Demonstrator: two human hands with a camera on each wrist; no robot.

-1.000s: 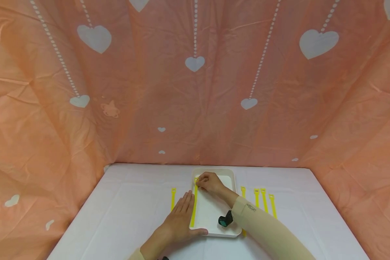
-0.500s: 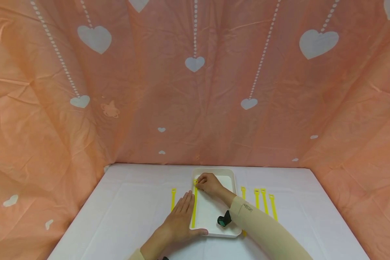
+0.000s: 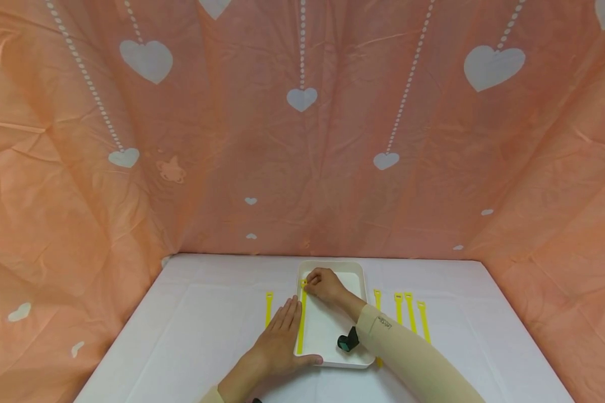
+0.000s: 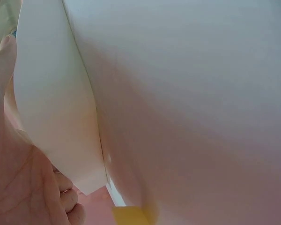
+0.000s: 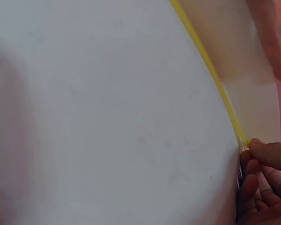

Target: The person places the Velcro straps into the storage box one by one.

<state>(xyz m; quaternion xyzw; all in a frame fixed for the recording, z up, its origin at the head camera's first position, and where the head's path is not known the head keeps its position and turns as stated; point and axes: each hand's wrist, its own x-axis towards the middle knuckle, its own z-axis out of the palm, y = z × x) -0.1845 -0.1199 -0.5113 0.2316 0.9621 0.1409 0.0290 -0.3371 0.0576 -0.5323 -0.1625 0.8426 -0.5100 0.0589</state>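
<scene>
A white tray (image 3: 333, 361) stands on the table, and a yellow slotted cable strap (image 3: 301, 324) lies lengthwise along its inner left side. My right hand (image 3: 326, 285) reaches into the tray and pinches that strap close to its slotted head. In the right wrist view, the thumb and fingers (image 5: 267, 154) meet at the end of the strap (image 5: 210, 65), which runs along the tray wall (image 5: 253, 108). My left hand (image 3: 279, 338) rests against the tray's left side with straight fingers and its thumb at the near edge. The left wrist view shows its palm beside the tray wall (image 4: 56, 93).
Another yellow strap (image 3: 269, 308) lies left of the tray, partly behind my left hand. Several more straps (image 3: 410, 310) lie to the right, some partly covered by my right arm. A white cloth (image 3: 196, 324) covers the table; a peach curtain (image 3: 302, 184) hangs around it.
The strap's head has shifted slightly toward me along the tray's left side, with my right hand still pinching it. My left hand has stayed in place.
</scene>
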